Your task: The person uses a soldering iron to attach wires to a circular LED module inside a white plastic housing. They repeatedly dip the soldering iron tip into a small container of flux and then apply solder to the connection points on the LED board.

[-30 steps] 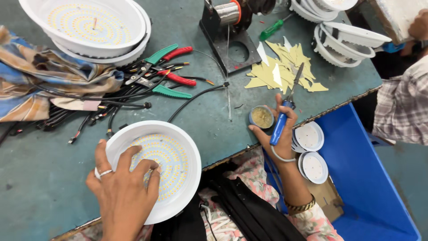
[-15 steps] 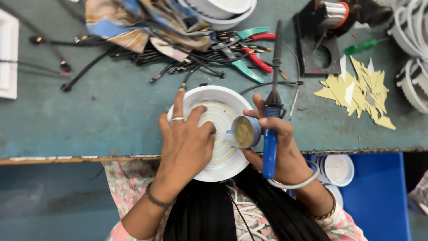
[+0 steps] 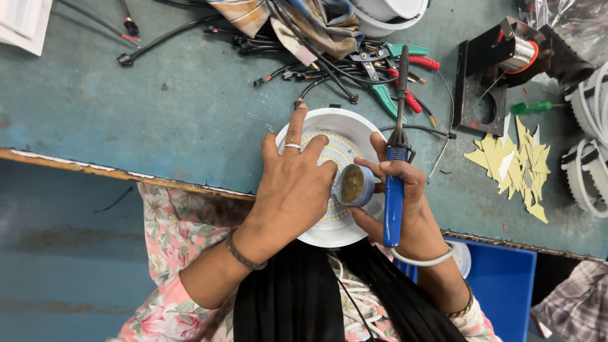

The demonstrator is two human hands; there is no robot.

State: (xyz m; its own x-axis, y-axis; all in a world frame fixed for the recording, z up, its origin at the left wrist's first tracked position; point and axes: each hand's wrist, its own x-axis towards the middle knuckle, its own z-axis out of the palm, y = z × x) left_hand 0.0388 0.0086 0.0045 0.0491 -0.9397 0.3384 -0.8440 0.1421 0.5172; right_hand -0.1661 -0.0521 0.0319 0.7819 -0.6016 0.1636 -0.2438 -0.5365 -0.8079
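Note:
A round white lamp housing [image 3: 345, 123] with a disc of small yellow dots lies at the near edge of the green workbench [image 3: 158, 120]. My left hand [image 3: 294, 183] rests flat on it, fingers spread, a ring on one finger. My right hand [image 3: 405, 202] grips a blue-handled soldering iron [image 3: 396, 183], tip pointing away from me. The same hand pinches a small round tin [image 3: 353, 185] of yellowish paste, held over the housing between both hands.
Black cables [image 3: 304, 66] and red and green pliers [image 3: 405, 69] lie behind the housing. A solder spool on a black stand [image 3: 506, 57], a green screwdriver [image 3: 532, 107], yellow paper scraps [image 3: 516, 161], white rings [image 3: 589, 145], a patterned cloth [image 3: 304, 19] and a blue bin [image 3: 500, 285] surround them.
The view has moved closer and shifted. My right hand, first off to the right with iron and tin, came over the housing and has stayed there. My left hand stays on the housing.

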